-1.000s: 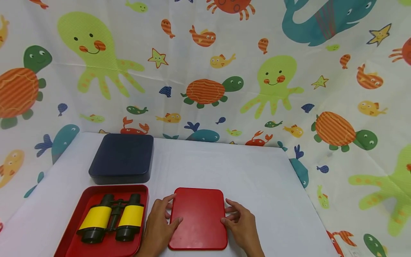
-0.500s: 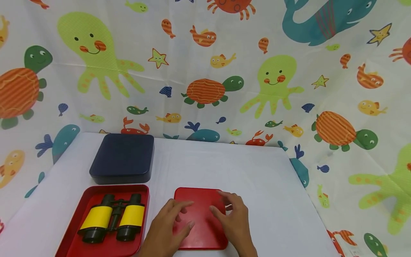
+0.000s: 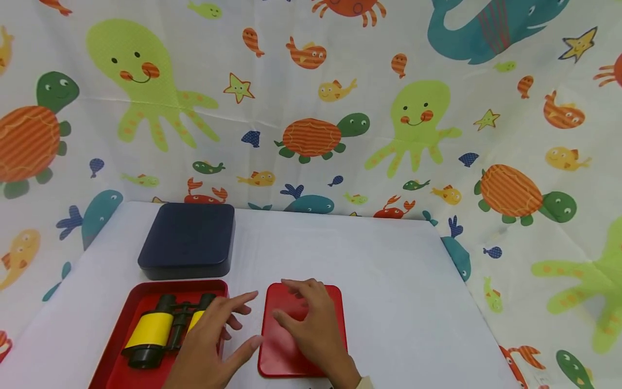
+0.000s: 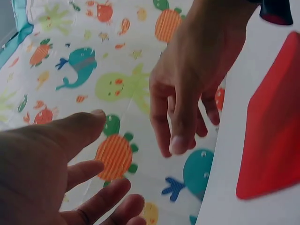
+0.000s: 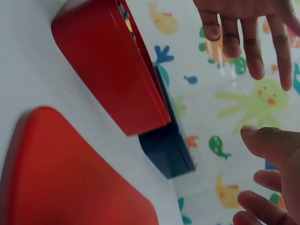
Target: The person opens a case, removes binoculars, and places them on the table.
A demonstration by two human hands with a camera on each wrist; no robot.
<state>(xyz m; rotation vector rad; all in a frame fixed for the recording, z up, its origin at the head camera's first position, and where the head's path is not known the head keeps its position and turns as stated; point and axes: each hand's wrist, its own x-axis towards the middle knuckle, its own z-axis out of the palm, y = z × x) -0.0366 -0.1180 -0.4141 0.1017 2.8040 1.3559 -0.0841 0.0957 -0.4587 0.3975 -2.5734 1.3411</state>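
Observation:
A flat red lid [image 3: 274, 356] lies on the white table. My right hand [image 3: 316, 329] hovers over it, fingers bent loosely and apart, with nothing in its grasp. To the left stands an uncovered red box [image 3: 146, 302] holding toy binoculars [image 3: 151, 329] with yellow and black barrels. My left hand [image 3: 204, 346], fingers spread, overlaps the box's right side and hides part of the right barrel. The left wrist view shows the lid [image 4: 272, 126] beyond both raised hands. In the right wrist view, the box wall [image 5: 103, 65] rises behind the lid [image 5: 70, 178].
A closed navy box [image 3: 189, 232] sits directly behind the red box, near the table's back edge. White table surface [image 3: 389, 302] extends to the right. A curtain [image 3: 316, 81] printed with sea animals hangs behind and beside the table.
Both hands have come off the lid's sides. The left has moved left toward the box with the binoculars, and the right has moved left over the lid. The lid stays in place.

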